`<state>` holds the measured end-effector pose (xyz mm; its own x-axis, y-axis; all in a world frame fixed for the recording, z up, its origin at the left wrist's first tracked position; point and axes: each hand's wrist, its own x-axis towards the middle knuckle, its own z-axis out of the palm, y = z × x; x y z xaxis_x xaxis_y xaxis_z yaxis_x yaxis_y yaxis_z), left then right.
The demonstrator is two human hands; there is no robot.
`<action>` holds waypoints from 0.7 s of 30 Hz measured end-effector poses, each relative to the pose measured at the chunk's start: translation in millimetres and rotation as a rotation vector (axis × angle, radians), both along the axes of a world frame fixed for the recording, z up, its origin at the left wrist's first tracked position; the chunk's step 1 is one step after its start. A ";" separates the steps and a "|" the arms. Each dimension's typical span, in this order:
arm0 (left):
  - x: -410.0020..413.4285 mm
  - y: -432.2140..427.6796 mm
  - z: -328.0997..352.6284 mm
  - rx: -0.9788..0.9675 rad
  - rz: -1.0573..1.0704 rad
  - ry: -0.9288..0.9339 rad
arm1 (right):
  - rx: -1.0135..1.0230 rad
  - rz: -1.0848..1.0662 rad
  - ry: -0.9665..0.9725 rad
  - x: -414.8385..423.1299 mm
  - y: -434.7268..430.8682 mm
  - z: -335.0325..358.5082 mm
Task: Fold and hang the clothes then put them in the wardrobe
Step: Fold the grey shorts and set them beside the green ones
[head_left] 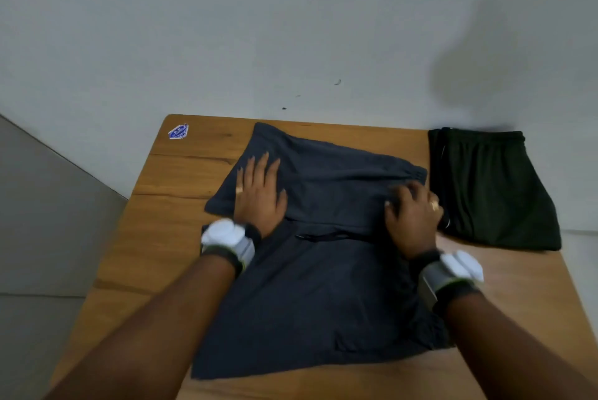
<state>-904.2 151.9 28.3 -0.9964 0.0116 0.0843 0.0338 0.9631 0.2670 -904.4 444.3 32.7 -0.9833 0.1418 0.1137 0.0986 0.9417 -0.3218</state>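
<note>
A dark grey pair of shorts (320, 286) lies spread on the wooden table (168, 205), with its far part folded over toward me. My left hand (259, 192) presses flat on the folded part's left side, fingers straight. On the right side of the fold, near the waistband, rests my right hand (412, 215), its fingers bent down into the cloth. A dark green folded garment (492, 189) lies at the table's far right corner, just right of my right hand.
The table stands against a pale wall (291, 27). A blue and white sticker (178, 131) sits at its far left corner. Grey floor (42, 205) shows to the left. Both wrists wear white devices on bands.
</note>
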 end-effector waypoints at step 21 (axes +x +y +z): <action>-146.1 -66.2 43.7 -0.426 -0.157 -0.029 | 0.245 0.171 -0.213 -100.8 48.8 38.3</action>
